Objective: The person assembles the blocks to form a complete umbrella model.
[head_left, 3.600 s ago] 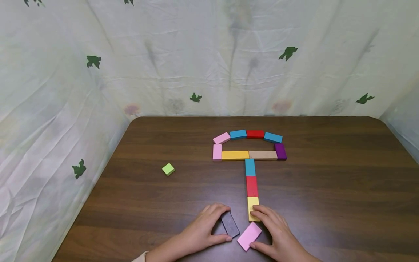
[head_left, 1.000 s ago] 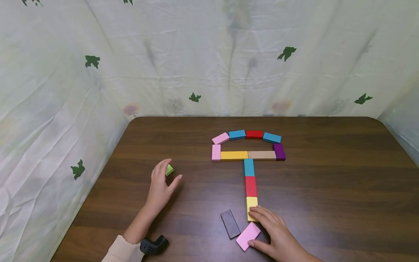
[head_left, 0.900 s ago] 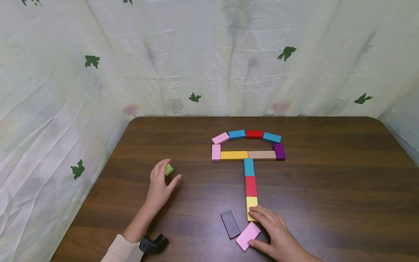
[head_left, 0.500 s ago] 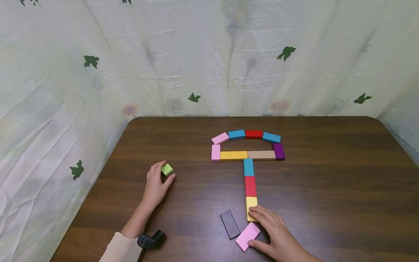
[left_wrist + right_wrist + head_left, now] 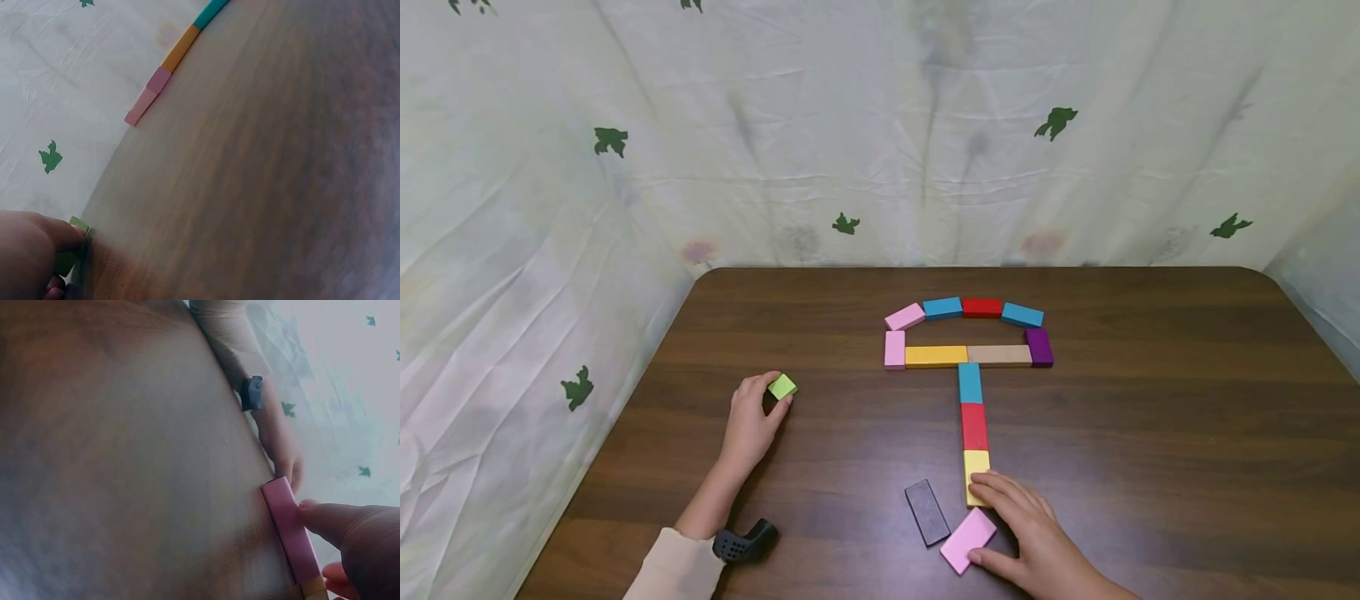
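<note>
My left hand (image 5: pixel 752 425) pinches a small light-green block (image 5: pixel 782 387) between thumb and fingers at the table's left; in the left wrist view the green block (image 5: pixel 64 264) is partly hidden by the fingers. With its thumb, my right hand (image 5: pixel 1033 537) touches the lower corner of a slanted pink block (image 5: pixel 968 541). Its other fingertips rest on the lower end of a yellow block (image 5: pixel 976 467). In the right wrist view, the thumb lies against the side of the pink block (image 5: pixel 290 531). Just left of it, a dark grey block (image 5: pixel 927 512) lies untouched.
Above the yellow block, red (image 5: pixel 973 427) and teal (image 5: pixel 970 383) blocks continue a column. It meets a closed outline of coloured blocks, with an amber block (image 5: pixel 936 357) and a tan block (image 5: pixel 998 356) along its base. A patterned cloth (image 5: pixel 880 150) hangs behind the table (image 5: pixel 1150 433).
My left hand has left the grey block, reached the green block and brought thumb and fingers onto it. The right hand and the other blocks have stayed in place.
</note>
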`<state>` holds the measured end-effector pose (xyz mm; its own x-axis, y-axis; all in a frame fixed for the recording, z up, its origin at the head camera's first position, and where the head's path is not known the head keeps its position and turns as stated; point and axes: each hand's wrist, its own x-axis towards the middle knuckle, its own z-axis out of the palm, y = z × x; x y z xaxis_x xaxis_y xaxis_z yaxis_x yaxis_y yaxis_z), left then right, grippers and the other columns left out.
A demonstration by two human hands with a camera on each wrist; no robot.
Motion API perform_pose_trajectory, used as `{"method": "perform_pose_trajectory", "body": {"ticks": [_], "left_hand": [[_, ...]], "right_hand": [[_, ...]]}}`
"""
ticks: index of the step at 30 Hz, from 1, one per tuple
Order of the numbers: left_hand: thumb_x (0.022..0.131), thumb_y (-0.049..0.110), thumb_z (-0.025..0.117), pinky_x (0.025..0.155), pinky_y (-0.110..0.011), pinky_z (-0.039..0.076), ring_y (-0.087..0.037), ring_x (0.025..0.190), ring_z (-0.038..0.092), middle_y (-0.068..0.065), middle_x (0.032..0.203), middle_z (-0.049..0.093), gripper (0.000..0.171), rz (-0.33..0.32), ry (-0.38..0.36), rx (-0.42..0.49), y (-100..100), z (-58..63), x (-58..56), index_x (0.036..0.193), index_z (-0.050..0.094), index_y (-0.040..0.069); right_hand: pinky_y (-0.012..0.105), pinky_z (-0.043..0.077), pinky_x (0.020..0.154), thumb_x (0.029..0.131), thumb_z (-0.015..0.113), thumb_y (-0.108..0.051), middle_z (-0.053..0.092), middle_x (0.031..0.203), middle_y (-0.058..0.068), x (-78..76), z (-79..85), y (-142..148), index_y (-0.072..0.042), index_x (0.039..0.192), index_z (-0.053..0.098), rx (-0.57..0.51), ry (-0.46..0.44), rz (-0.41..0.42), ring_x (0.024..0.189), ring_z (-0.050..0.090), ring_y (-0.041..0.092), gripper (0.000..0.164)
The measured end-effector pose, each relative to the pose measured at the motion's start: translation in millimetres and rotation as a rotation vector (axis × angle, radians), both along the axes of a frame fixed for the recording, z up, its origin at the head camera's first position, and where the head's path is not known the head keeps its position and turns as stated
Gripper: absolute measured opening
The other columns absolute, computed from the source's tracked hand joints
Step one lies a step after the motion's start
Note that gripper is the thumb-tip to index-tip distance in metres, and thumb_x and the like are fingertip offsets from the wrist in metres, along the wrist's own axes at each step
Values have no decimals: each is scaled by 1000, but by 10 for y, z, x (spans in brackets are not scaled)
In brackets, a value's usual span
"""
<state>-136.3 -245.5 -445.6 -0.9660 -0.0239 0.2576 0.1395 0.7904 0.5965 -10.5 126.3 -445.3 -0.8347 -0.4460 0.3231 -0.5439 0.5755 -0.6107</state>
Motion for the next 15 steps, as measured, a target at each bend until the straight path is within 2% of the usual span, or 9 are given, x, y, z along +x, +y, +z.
{"method": "perform_pose_trajectory", "body": {"ticks": [8, 15], "left_hand": [[83, 11, 65, 81, -44, 38, -30, 98, 45, -18, 112, 47, 40, -14, 64, 39, 63, 71, 25, 119, 52, -1], [80, 7, 67, 77, -41, 39, -30, 93, 46, -17, 110, 49, 40, -49, 174, 92, 158, 179, 73, 117, 54, -1]], "right_hand": [[37, 22, 87, 72, 73, -39, 47, 128, 0, 0, -5, 1, -9, 122, 54, -7, 17, 1, 119, 39, 19, 62], [33, 20, 88, 72, 74, -38, 47, 128, 0, -3, -6, 3, -8, 122, 54, -9, 36, 7, 119, 39, 19, 61]]}}
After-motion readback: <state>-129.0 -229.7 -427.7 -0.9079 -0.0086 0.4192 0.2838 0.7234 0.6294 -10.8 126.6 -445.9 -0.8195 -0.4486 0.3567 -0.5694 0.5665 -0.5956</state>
